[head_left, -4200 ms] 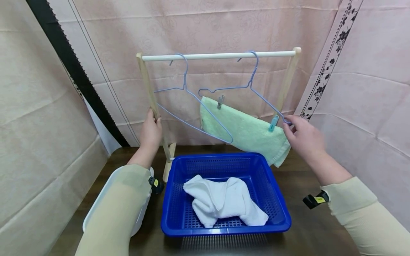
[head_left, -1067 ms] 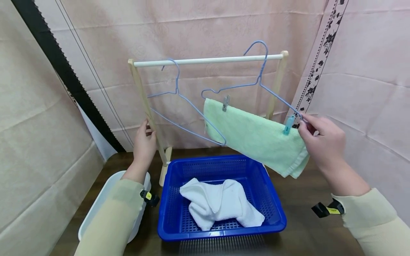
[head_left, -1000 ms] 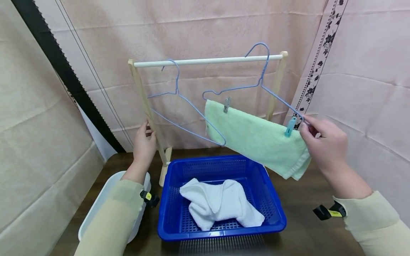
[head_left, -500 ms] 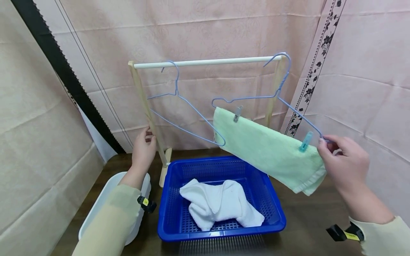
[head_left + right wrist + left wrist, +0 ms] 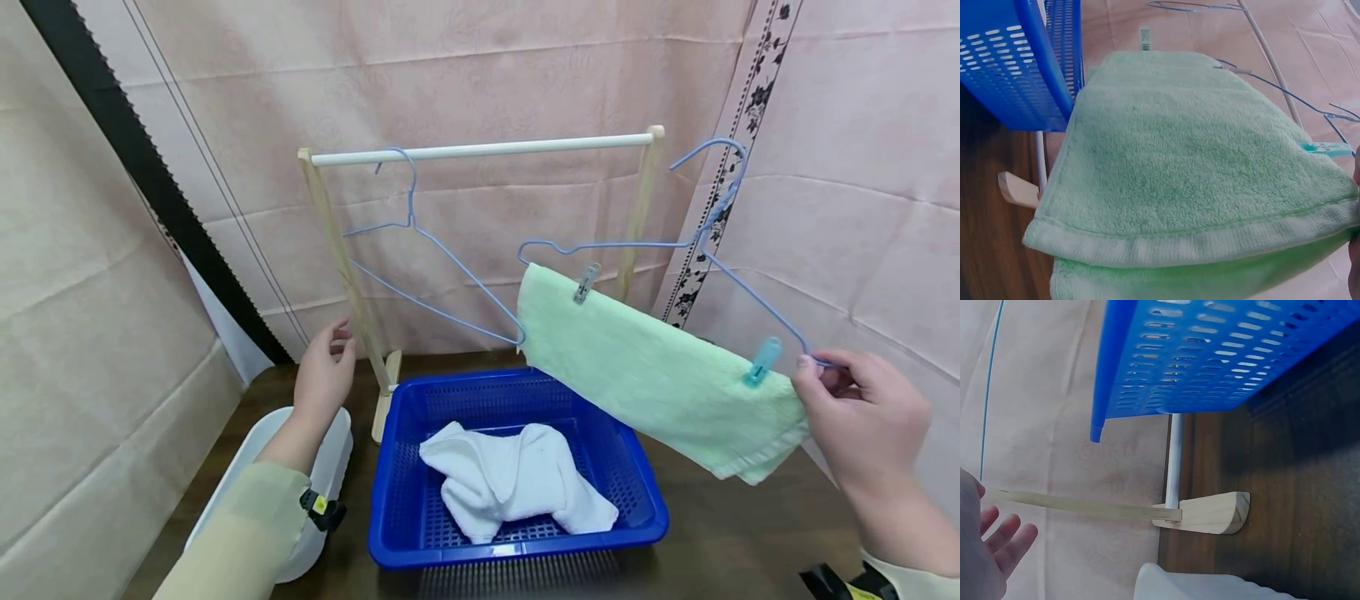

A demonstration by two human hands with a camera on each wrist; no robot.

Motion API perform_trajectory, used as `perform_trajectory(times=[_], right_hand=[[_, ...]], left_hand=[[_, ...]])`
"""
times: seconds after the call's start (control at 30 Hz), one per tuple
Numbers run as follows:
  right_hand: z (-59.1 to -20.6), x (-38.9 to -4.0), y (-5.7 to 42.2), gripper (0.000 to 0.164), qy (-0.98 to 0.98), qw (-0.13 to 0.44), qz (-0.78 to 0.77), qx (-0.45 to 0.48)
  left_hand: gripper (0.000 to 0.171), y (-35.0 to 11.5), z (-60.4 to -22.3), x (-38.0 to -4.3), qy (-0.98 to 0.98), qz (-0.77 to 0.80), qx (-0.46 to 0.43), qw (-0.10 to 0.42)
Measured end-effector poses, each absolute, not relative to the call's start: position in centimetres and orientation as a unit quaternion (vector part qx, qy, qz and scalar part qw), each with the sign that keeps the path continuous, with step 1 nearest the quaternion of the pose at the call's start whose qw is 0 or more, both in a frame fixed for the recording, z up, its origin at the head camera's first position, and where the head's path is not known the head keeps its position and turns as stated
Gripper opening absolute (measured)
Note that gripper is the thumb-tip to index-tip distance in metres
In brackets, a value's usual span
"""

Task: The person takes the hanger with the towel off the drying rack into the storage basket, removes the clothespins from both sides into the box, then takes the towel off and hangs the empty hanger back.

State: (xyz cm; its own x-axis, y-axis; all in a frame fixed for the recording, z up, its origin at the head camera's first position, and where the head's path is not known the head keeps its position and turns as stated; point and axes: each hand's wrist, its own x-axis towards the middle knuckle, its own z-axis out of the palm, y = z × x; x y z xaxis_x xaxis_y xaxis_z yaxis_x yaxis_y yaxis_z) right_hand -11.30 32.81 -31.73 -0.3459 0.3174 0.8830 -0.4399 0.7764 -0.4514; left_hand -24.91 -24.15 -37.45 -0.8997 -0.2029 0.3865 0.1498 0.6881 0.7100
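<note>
The right hand (image 5: 866,404) pinches the lower right end of a blue wire hanger (image 5: 702,240) between thumb and fingers. This hanger is in the air, beyond the right post (image 5: 641,208) of the rack, above the right part of the desk (image 5: 720,533). Its long axis slopes from the upper left down to the right, toward the person, and the open end of its hook points to the left. A green towel (image 5: 652,367) hangs from it, with its long axis on the same slope, fixed by a grey clip (image 5: 587,283) near the left end and a teal clip (image 5: 762,361) near the right hand. The left hand (image 5: 325,371) has its fingers loosely bent and holds nothing; it is just beside the left post (image 5: 339,250), and I cannot tell if a fingertip touches the wood.

Compared with 4.2 seconds ago, the hook has left the white bar (image 5: 480,151) and the towel has moved to the right; at that time the left hand was holding the post. A second hanger (image 5: 411,218) has stayed on the bar, near its left end. A white cloth (image 5: 517,479) lies in the blue basket (image 5: 517,552) as before, and a white container (image 5: 330,458) stands near the left edge of the desk, partly behind the left arm.
</note>
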Motion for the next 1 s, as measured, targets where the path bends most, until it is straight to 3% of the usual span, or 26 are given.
perform_trajectory(times=[0.3,0.43,0.63,1.0], right_hand=[[-33.2,-10.0,35.5,0.019,-0.755,0.555,0.348,0.026],[-33.8,-9.3,36.3,0.007,-0.771,0.535,0.345,-0.014],[-34.6,-8.7,37.0,0.040,-0.745,0.535,0.398,-0.017],[-35.5,-7.7,37.8,0.041,-0.729,0.542,0.418,-0.011]], left_hand=[[0.044,-24.4,-37.6,-23.1,-0.897,-0.382,0.008,0.220],[0.044,-24.4,-37.7,-22.5,-0.900,-0.378,0.014,0.216],[0.046,-24.7,-37.9,-21.7,-0.901,-0.373,0.004,0.221],[0.044,-25.2,-37.8,-20.6,-0.903,-0.365,0.011,0.227]])
